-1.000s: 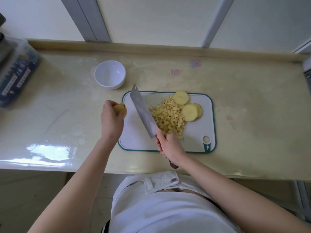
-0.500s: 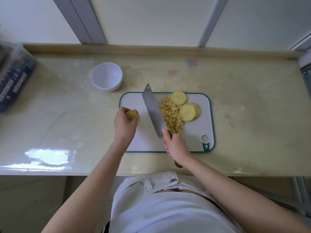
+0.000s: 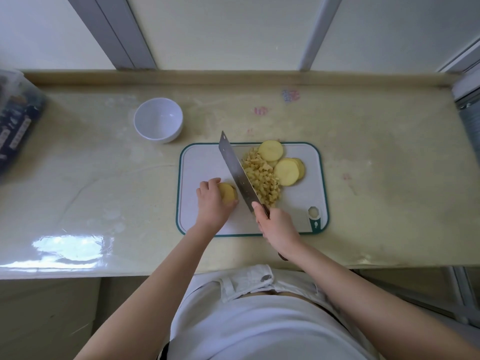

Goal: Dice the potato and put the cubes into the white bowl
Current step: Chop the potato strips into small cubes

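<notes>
White cloth of the person's top fills 6 o'clock, nearest the lens; both forearms reach out over it.

Right hand clenched round the handle of a cleaver, at 5 o'clock on the cutting board. Blade runs toward 11 o'clock and seems to fence the finished dice off from the working side. Handle almost wholly covered; only its dark butt pokes out below the wrist. Cannot tell whether the edge touches the board.

Left hand at 8 o'clock on the board, grasping a potato piece just beside the blade, probably steadying it for the next cut. Fingertips on its far side hidden.

Cubes heaped right of the blade, mid-board. Round potato slices, overlapping, at 1 to 2 o'clock, touching the heap, so parked out of the way and not yet diced. Count in the stack unclear.

White bowl on the countertop at 10 o'clock off the board, near enough for a short transfer; no cubes show in it. By my judgement dicing is partly done and loading not begun.

Clear plastic container at 9 o'clock, cut by the frame, contents blurred
</notes>
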Action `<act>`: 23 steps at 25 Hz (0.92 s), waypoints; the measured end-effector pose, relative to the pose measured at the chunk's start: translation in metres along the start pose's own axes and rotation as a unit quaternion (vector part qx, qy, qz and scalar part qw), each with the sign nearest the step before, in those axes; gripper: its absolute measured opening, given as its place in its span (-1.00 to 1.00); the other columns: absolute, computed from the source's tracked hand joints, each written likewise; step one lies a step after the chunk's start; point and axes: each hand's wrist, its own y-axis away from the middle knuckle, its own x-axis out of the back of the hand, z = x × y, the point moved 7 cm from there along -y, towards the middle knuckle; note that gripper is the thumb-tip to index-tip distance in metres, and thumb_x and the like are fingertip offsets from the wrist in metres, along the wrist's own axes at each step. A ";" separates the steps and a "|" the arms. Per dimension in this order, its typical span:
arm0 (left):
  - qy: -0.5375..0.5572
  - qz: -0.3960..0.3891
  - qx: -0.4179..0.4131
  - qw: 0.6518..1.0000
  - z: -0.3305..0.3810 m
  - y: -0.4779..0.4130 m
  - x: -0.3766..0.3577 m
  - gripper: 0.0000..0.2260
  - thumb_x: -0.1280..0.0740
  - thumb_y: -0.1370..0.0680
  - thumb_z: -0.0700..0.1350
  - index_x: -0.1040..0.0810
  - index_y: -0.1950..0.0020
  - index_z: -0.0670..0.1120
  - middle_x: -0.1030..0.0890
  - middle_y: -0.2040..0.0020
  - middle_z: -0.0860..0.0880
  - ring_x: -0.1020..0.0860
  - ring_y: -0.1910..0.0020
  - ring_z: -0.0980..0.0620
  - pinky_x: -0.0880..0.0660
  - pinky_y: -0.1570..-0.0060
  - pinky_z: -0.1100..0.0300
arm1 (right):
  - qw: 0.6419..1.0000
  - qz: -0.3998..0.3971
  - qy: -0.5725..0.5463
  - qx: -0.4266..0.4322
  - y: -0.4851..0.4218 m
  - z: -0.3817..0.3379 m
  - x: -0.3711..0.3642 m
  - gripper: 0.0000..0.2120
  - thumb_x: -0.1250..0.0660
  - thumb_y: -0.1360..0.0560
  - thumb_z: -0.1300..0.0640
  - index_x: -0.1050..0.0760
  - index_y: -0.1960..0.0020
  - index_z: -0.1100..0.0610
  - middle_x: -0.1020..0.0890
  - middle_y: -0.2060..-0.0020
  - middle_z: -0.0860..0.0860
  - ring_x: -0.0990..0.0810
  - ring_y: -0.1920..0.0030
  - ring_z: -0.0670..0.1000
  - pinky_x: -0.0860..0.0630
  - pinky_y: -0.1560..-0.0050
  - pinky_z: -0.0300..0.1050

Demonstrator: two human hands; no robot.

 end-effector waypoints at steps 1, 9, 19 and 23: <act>-0.054 -0.004 -0.012 0.998 -0.002 0.002 0.001 -0.32 -0.46 -0.42 -0.09 -0.21 -0.44 -0.16 -0.27 -0.33 -0.17 -0.25 -0.29 -0.17 -0.24 -0.24 0.08 | 1.000 -0.001 0.005 0.007 0.002 0.000 0.001 -0.46 -0.10 -0.59 -0.20 -0.43 0.29 0.24 -0.44 0.43 0.10 -0.40 0.42 0.07 -0.37 0.33 -0.06; -0.044 -0.032 -0.040 0.998 -0.010 0.005 0.002 -0.37 -0.38 -0.45 -0.31 -0.19 -0.46 -0.18 -0.25 -0.27 -0.16 -0.39 -0.19 -0.15 -0.29 -0.09 0.26 | 0.997 0.000 0.051 0.054 0.011 -0.018 -0.001 -0.51 -0.12 -0.61 -0.11 -0.45 0.26 0.26 -0.51 0.39 0.15 -0.50 0.34 0.10 -0.44 0.22 -0.04; 0.006 0.007 -0.026 1.000 -0.011 0.014 0.001 -0.34 -0.45 -0.43 -0.21 -0.23 -0.46 -0.14 -0.30 -0.25 -0.16 -0.44 -0.15 -0.15 -0.34 -0.11 0.18 | 0.995 -0.005 0.085 0.046 0.010 -0.029 -0.002 -0.51 -0.13 -0.62 -0.10 -0.26 0.41 0.14 -0.36 0.49 0.01 -0.35 0.43 -0.02 -0.24 0.33 -0.10; 0.032 -0.008 -0.025 0.999 -0.012 0.012 0.000 -0.28 -0.50 -0.39 -0.15 -0.22 -0.46 -0.13 -0.26 -0.26 -0.15 -0.41 -0.20 -0.12 -0.34 -0.16 0.18 | 0.997 -0.014 0.070 0.039 0.003 -0.030 0.001 -0.51 -0.12 -0.61 -0.13 -0.29 0.38 0.16 -0.38 0.46 0.04 -0.38 0.39 0.03 -0.30 0.28 -0.08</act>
